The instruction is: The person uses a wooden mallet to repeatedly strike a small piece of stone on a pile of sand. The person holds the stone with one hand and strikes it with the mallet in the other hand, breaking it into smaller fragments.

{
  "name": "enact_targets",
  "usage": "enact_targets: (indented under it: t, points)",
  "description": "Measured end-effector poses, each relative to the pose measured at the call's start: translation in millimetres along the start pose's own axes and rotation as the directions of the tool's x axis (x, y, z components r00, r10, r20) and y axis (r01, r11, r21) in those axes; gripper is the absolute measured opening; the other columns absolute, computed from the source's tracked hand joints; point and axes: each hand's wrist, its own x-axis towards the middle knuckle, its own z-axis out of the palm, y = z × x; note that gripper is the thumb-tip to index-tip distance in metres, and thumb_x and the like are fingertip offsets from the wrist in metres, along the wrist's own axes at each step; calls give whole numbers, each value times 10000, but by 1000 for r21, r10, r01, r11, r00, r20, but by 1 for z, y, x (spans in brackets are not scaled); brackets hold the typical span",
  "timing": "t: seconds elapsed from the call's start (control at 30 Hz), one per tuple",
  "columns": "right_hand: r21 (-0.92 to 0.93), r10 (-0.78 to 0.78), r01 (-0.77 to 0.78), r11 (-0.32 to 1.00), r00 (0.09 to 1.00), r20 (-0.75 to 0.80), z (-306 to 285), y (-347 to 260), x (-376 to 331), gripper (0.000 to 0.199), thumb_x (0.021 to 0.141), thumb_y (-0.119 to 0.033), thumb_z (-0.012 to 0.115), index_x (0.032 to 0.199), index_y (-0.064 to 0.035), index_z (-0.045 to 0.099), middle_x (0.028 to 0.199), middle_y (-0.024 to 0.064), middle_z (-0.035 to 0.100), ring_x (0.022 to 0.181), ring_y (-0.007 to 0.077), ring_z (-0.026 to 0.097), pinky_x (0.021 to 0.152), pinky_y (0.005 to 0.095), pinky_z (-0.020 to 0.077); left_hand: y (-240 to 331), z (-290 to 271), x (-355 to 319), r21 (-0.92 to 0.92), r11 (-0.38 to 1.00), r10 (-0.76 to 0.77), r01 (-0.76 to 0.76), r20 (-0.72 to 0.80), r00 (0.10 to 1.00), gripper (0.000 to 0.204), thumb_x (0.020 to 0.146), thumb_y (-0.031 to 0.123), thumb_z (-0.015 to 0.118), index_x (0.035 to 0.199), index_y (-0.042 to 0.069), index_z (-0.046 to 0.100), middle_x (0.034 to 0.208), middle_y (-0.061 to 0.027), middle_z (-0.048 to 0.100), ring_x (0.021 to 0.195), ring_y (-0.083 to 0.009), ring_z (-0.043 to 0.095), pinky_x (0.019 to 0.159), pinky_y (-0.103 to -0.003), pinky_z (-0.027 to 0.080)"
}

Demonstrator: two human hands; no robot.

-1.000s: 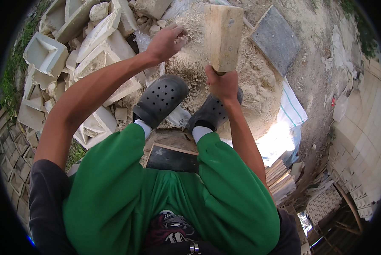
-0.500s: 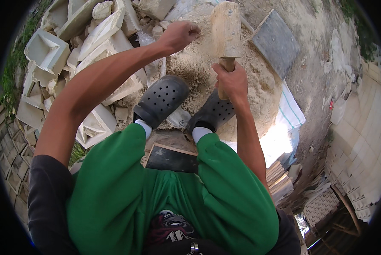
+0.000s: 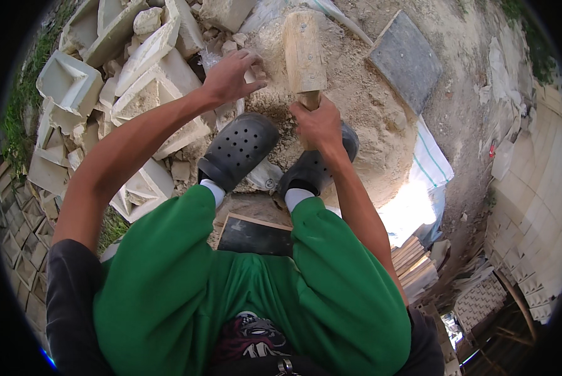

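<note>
In my right hand (image 3: 318, 122) is the short handle of a wooden mallet (image 3: 305, 53), its thick pale head pointing away from me over a mound of crushed, sandy rubble (image 3: 362, 94). My left hand (image 3: 234, 76) hovers at the mound's left side, its fingers curved but apart. A pale chunk (image 3: 252, 74) shows between thumb and fingers; whether they touch it, I cannot tell. Below the hands are my grey clogs (image 3: 240, 147), planted at the mound's near edge.
Broken pale cast blocks (image 3: 159, 94) are heaped on the left. A flat grey slab (image 3: 407, 61) lies at the mound's far right. White sheeting (image 3: 430, 156) shows under the mound. Stacked pale tiles (image 3: 414, 268) stand by my right knee. A dark board (image 3: 256, 235) sits between my legs.
My left hand has moved left and nearer, its fingers going from curled to apart. The mallet has swung left and slightly nearer with my right hand.
</note>
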Motion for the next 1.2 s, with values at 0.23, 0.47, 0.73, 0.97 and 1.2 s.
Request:
enact_targets:
  t: [0.23,0.47,0.73,0.97,1.2]
  points:
    - [71,-236,241,968,969,-65,-15,-19,-17,434,794,-337,757,1004,38,698,836,206,734,761,330,737,699,399,566,-10,-1,-11,-19,1000,1,1,105,994,462,798,236,795,1182,87,585,1153,-126,607,1099,-332,597,941,-427,500]
    - [-185,-179,178,966,984,9,3,-3,-8,432,802,-322,740,1039,35,692,916,230,738,850,334,742,748,394,565,-13,1,-4,-29,999,-35,40,159,987,532,771,195,778,1234,67,550,1198,-140,606,1115,-346,607,940,-428,514]
    - [-45,-296,295,954,955,-19,-12,-25,-28,424,791,-242,754,1104,32,671,948,231,739,914,350,739,798,380,570,-5,-9,-16,-227,915,-324,334,83,942,610,746,228,787,1248,0,527,1144,-186,651,1045,-335,649,927,-398,511]
    - [-134,-142,147,980,989,48,16,0,-14,467,774,-292,762,1107,22,674,979,233,736,973,336,730,844,384,555,-13,-3,-13,-304,811,-529,500,-16,848,579,768,293,796,1180,-24,541,1033,-176,671,966,-290,665,876,-386,525]
    - [-17,-26,26,1000,1000,7,-11,-3,-7,404,780,-298,758,1014,23,685,866,182,733,761,275,725,725,376,554,3,-6,8,-350,851,-454,390,-118,883,569,787,295,793,1235,15,583,1131,-157,649,987,-241,662,870,-364,539]
